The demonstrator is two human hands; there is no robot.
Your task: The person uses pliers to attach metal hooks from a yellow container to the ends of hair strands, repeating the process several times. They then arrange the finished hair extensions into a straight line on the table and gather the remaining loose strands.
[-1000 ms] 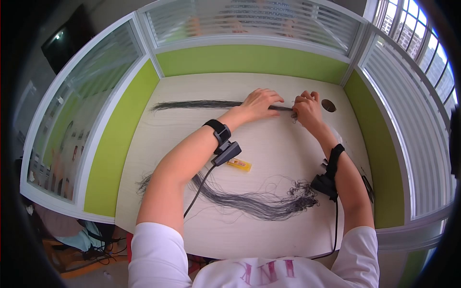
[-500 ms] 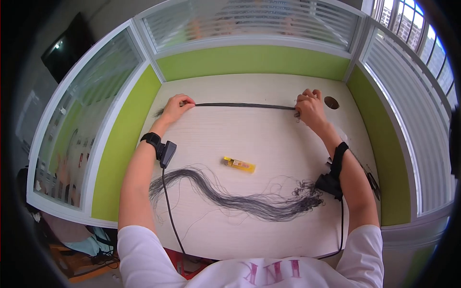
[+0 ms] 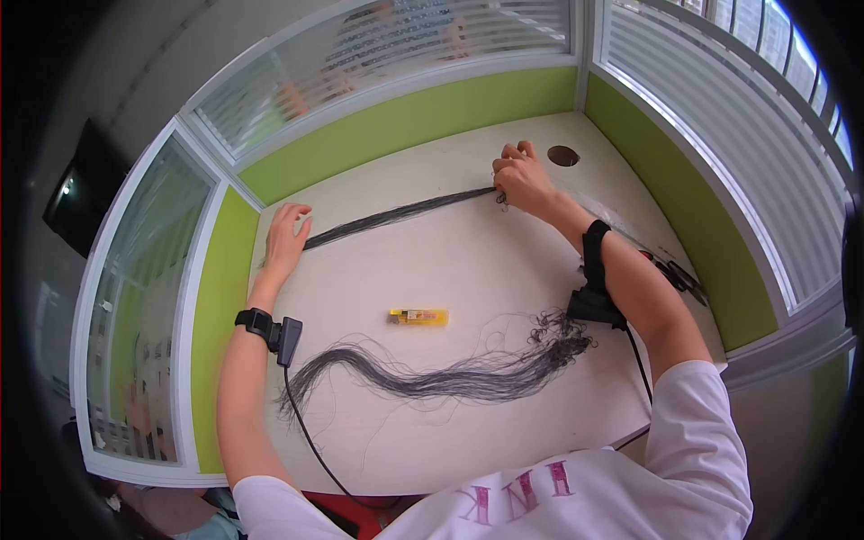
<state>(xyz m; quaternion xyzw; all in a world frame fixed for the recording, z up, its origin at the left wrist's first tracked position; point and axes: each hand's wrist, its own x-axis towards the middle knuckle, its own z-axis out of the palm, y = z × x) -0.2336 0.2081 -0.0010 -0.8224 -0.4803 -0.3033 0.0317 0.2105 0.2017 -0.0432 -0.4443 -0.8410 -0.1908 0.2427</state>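
A straight bundle of dark strands point(image 3: 396, 215) stretches across the upper part of the desk. My right hand point(image 3: 522, 178) pinches its right end, where small curls stick out below the fingers. At the bundle's left end, my left hand point(image 3: 286, 236) rests with its fingers apart and curved, and the strands there fan out a little beside it. Nearer my body lies a second, wavy bundle of dark strands point(image 3: 423, 382), loose, with a curly right end. Between the two bundles is a yellow lighter point(image 3: 419, 317).
Green and glass partitions point(image 3: 414, 115) surround the desk point(image 3: 360, 450). A round hole point(image 3: 563, 157) is near its back right. Scissors point(image 3: 677, 275) lie beyond my right forearm. Black devices with cables are strapped to both wrists. Through the back glass, a person point(image 3: 391, 36) is partly visible.
The view has turned and tilted. My left hand has loosened from its pinch on the strands and its fingers have spread. The straight bundle looks wider near the left, and my right hand still grips its end.
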